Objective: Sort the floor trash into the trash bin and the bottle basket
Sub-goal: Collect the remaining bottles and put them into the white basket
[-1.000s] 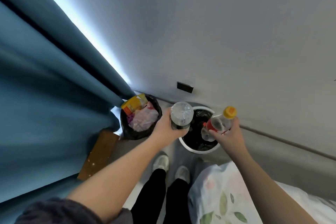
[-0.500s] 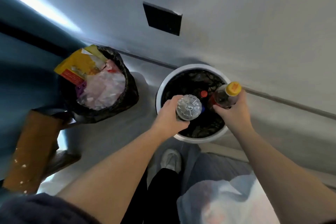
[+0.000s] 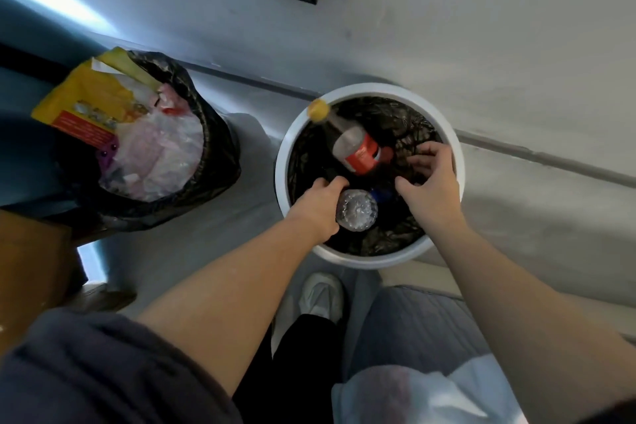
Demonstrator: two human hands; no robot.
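two bottles were at the bottle basket (image 3: 358, 263): the cola bottle (image 3: 358, 151) lay inside by the empty, open right grip (image 3: 430, 182), the clear bottle (image 3: 358, 213) clutched in the left grip (image 3: 318, 206) above. dropped carelessly, it might bounce out.

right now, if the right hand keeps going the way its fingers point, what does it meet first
Probably the cola bottle in the bottle basket: the right hand has its fingers aimed at the red label. Depth is unclear, so it could pass above.
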